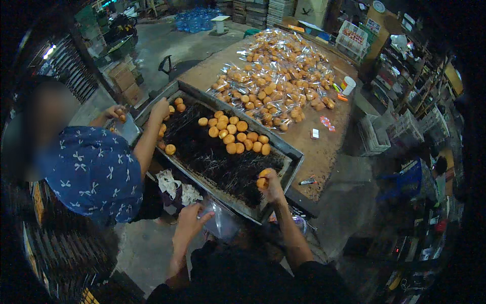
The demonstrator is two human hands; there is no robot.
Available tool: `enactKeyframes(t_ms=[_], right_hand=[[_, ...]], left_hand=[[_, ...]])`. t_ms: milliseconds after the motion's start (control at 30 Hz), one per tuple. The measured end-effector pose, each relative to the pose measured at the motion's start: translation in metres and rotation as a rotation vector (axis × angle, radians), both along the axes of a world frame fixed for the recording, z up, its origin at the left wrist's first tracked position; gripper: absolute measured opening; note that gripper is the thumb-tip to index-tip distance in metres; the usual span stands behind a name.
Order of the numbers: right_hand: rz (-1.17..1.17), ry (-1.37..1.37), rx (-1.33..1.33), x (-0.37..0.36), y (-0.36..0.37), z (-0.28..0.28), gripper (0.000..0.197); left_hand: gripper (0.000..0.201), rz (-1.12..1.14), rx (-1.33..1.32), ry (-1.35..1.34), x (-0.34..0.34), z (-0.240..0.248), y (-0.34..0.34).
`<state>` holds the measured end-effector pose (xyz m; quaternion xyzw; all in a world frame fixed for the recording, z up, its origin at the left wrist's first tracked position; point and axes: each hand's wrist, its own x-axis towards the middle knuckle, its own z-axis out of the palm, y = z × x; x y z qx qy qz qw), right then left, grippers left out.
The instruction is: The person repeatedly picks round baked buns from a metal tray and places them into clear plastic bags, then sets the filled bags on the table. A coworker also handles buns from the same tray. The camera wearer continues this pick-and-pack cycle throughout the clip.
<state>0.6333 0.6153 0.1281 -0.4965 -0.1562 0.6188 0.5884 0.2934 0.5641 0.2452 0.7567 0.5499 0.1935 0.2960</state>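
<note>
My left hand (191, 221) is closed on the edge of a clear plastic bag (223, 224), held below the near side of a long metal tray (202, 163). Over the tray's right end, my right hand (274, 187) grips small round golden-brown buns (262, 180); my fingers partly hide them, so I cannot tell how many. A loose cluster of the same buns (234, 129) lies mid-tray on the dark, crumb-strewn bottom. More buns (170, 149) sit at its left end.
At my left, a person in a blue patterned shirt (91, 167) reaches into the tray with one hand (160, 109). Beyond it, a table (314, 164) bears a large heap of bagged buns (276, 76), a white tub (348, 85) and markers (307, 181). Plastic crates (373, 136) stand at right.
</note>
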Motion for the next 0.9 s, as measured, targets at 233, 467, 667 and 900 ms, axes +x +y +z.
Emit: enactKeyframes(t_ms=[233,467,667,900], right_hand=[[0.190,-0.222,0.382,-0.078,-0.025,0.138,0.041],[0.398,-0.918,0.691,-0.079,-0.041,0.193,0.040],[0.622,-0.904,0.854,-0.058,-0.039,0.177,0.036],[0.819,-0.991,0.847,-0.056,-0.045,0.166,0.025]], left_hand=[[0.020,-0.349,0.120,-0.034,0.030,0.061,0.028],[0.022,-0.474,-0.031,-0.157,0.043,0.089,0.038],[0.021,-0.482,-0.076,-0.096,0.041,0.090,0.037],[0.019,-0.533,-0.022,-0.171,0.045,0.082,0.028]])
